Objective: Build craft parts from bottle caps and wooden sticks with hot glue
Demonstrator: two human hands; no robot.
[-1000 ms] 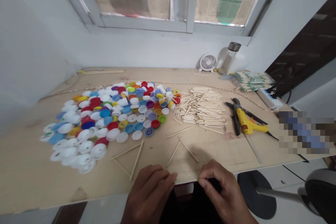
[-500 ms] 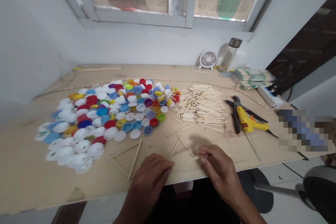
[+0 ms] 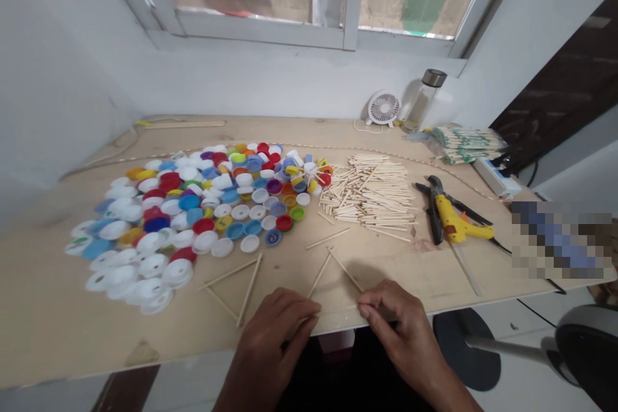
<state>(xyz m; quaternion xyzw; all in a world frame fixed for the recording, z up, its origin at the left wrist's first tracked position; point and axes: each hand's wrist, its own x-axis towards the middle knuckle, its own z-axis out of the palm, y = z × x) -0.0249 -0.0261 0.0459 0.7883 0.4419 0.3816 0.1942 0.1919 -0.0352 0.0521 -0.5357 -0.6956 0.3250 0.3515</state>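
Note:
Two thin wooden sticks meet in an inverted V on the table: a left stick (image 3: 319,275) and a right stick (image 3: 346,269). At the lower end of the left one is my left hand (image 3: 280,335), fingers and thumb pinched together; its fingertips partly hide what they grip. My right hand (image 3: 398,325) pinches the lower end of the right stick. A faint pale line runs between the two hands, too indistinct to identify. Left of my left hand lies a triangle of sticks (image 3: 250,290). One loose stick (image 3: 328,239) lies beyond the V.
A broad heap of coloured bottle caps (image 3: 188,203) covers the table's left side. Behind the V lies a pile of sticks (image 3: 376,193). To the right are a yellow glue gun (image 3: 454,222), black-handled pliers (image 3: 436,206), bagged sticks (image 3: 468,143), a small fan (image 3: 383,107) and a bottle (image 3: 425,100).
My right hand has moved slightly left and down, its fingertips now at the right stick's lower end. My left hand stays in nearly the same place.

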